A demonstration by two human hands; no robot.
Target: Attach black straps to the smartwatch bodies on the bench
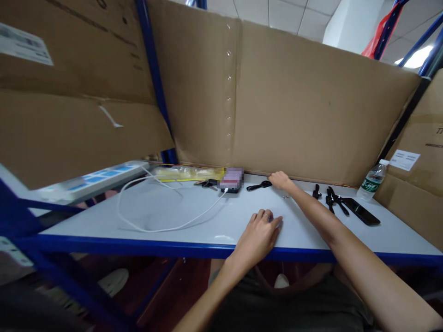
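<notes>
My right hand (279,180) reaches to the back of the white tabletop with its fingers curled together. Its fingertips are at the right end of a black plastic piece (259,186), long with a rounded end, lying flat. What those fingers hold, if anything, is hidden. Near the front edge rests my left hand (260,229), a ring on one finger, the thumb held apart from the loosely bent fingers; nothing shows in it. A tiny metal part (285,197) lies beside my right wrist. Farther right are several black spring clamps (330,198).
A phone (231,180) is plugged into a white cable (169,229) looping across the left side. Keys (207,183) and clear plastic bags (187,173) lie beside it. On the right are a dark phone (362,212) and a water bottle (373,182). Cardboard (294,106) walls the back.
</notes>
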